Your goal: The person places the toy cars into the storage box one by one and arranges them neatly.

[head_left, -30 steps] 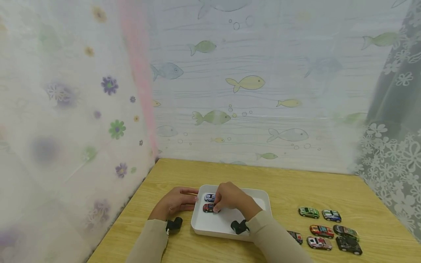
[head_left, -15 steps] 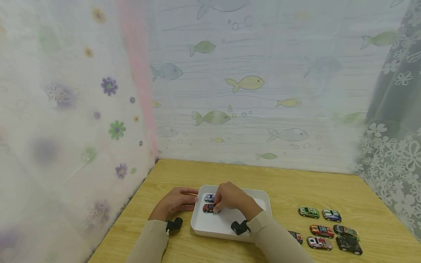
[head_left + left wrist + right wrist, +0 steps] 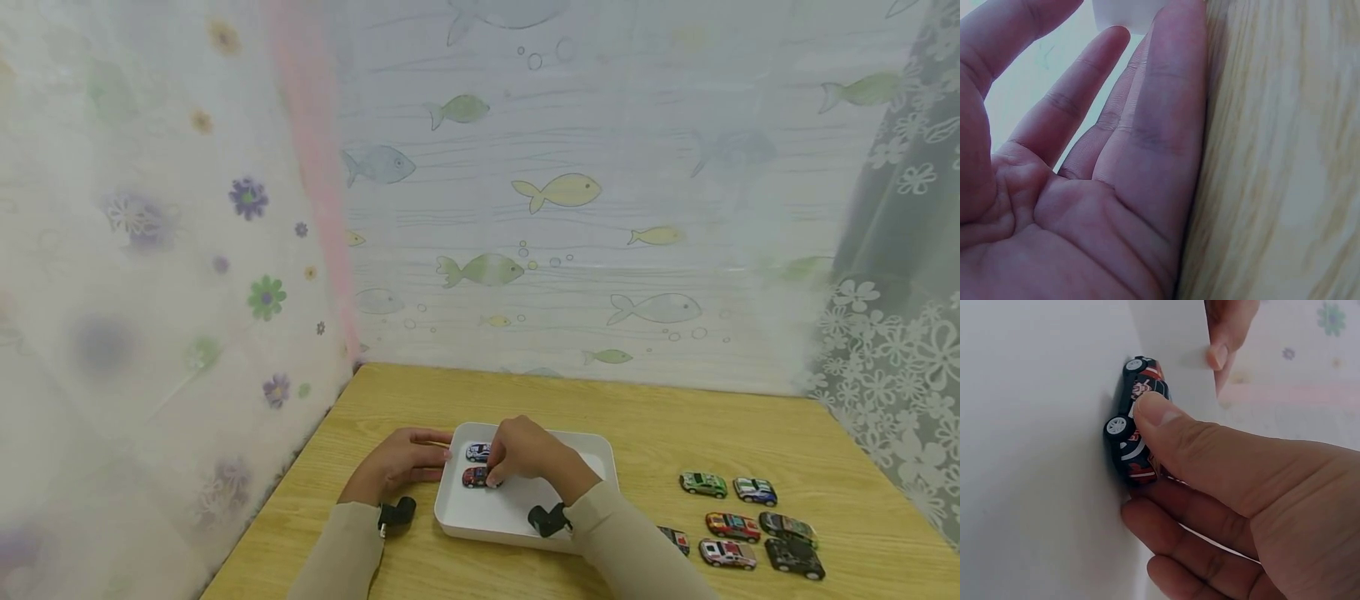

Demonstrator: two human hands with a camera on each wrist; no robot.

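Nothing visibly shifts over the last second: your right hand (image 3: 527,452) still pinches the red-and-black car (image 3: 474,477) in the white tray (image 3: 517,512), your left hand (image 3: 401,458), fingers extended, stays at its side, so the car seems positioned but unreleased

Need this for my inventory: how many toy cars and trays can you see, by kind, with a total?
Trays: 1
Toy cars: 9 (2 in the tray, 7 on the table, one of these partly behind the right sleeve)
Total: 10 visible; more could hide behind the sleeve
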